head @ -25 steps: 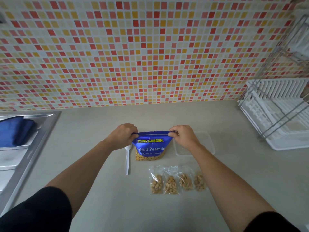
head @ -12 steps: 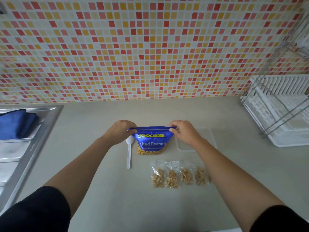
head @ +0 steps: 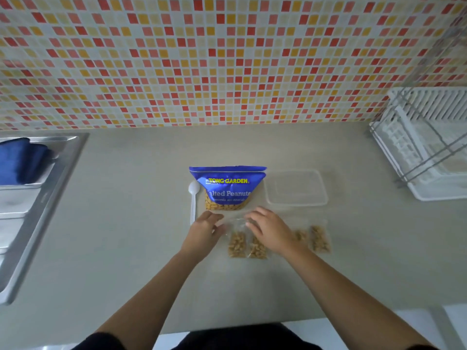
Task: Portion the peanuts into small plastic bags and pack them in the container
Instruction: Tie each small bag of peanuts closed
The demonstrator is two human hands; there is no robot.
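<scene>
Small bags of peanuts [head: 237, 245] are laid in a row on the tabletop [head: 126, 236] at frame centre. The left hand [head: 204, 231] and right hand [head: 270, 228] are spread over them, nothing gripped. Light, limp, slippery film is expected; the empty tops are best pinched.

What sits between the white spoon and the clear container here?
The blue peanut bag stands upright between the white spoon and the clear container, close to both, as the head view shows.
</scene>
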